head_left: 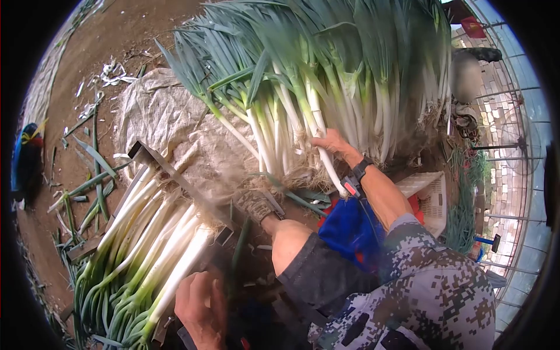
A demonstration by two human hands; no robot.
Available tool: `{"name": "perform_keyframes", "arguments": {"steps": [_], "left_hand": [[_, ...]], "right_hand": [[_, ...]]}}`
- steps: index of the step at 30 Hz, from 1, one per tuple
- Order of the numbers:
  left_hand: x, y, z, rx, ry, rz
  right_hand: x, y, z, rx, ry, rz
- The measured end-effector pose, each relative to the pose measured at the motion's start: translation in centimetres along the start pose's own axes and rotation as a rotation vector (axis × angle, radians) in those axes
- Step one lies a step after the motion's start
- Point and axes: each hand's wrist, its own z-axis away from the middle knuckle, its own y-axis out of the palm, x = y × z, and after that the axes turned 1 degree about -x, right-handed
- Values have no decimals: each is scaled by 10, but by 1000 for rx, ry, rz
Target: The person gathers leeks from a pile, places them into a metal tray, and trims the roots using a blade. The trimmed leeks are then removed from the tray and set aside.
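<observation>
My right hand (333, 146) is closed around the white stalk of a leek (331, 170), whose green top leans into the big pile. A dark watch (361, 167) is on that wrist. Near the stalk's lower end is a small black and red object (350, 187). My left hand (200, 303) is low in the view, fingers curled; whatever they may hold is hidden. Just left of it, trimmed leeks (154, 251) lie side by side in a metal frame (181, 181), green leaves toward the bottom left.
Many leeks (356, 76) with roots rest on pale sacking (166, 125). My bent knee (294, 245) and shoe (256, 205) are between the piles. Blue cloth (350, 233) and a white plastic crate (430, 201) are at right. Leaf scraps (96, 151) litter the soil at left.
</observation>
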Motion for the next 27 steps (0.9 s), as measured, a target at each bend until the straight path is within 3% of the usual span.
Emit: {"name": "perform_keyframes", "arguments": {"steps": [3, 9, 13, 15, 17, 19, 20, 25, 27], "left_hand": [[13, -1, 6, 65, 39, -14], [1, 17, 14, -108, 76, 178], [-29, 28, 33, -165, 32, 460], [-59, 34, 50, -159, -14, 618], [-93, 43, 66, -80, 151, 625], [-126, 48, 85, 40, 344, 420], [-131, 66, 97, 106, 348, 420], [-150, 116, 135, 105, 364, 381], [-142, 128, 145, 51, 486, 324]], "right_hand": [[20, 0, 23, 169, 79, -225], [31, 21, 120, 532, 117, -914], [52, 33, 158, 512, 67, -1159], [51, 42, 162, 464, 22, -1180], [57, 49, 176, 473, -24, -1173], [63, 57, 201, 564, 12, -1270], [63, 61, 212, 607, 33, -1317], [41, 81, 246, 380, -114, -926], [44, 81, 261, 324, -164, -882]]}}
